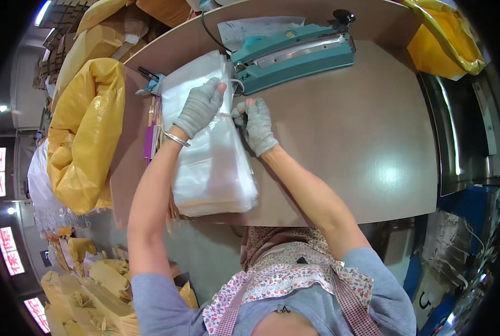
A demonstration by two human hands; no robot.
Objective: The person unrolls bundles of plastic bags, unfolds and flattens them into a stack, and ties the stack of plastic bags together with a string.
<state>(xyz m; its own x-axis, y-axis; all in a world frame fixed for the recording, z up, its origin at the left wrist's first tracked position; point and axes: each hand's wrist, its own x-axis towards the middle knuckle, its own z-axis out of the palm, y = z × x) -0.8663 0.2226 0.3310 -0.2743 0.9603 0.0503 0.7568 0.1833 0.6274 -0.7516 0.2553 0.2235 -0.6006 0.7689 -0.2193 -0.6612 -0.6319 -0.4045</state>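
A thick stack of clear plastic bags [213, 168] lies lengthwise on the left part of the table, with a thin tie [223, 115] across its middle. My left hand [199, 106], in a thin grey-white glove with the thumb tip bare, rests on the upper part of the stack, its fingers laid against the plastic. At the stack's right edge is my right hand [255, 124], gloved the same way. Its fingers are bent and pinched together where the tie reaches the edge; what lies between the fingertips is mostly hidden.
Behind my hands stands a teal hand sealer [295, 59] with a black knob. Yellow sacks hang at the left [87, 134] and far right [446, 42] of the brown table [351, 145]. A black marker [148, 74] and purple item [149, 141] lie left of the stack.
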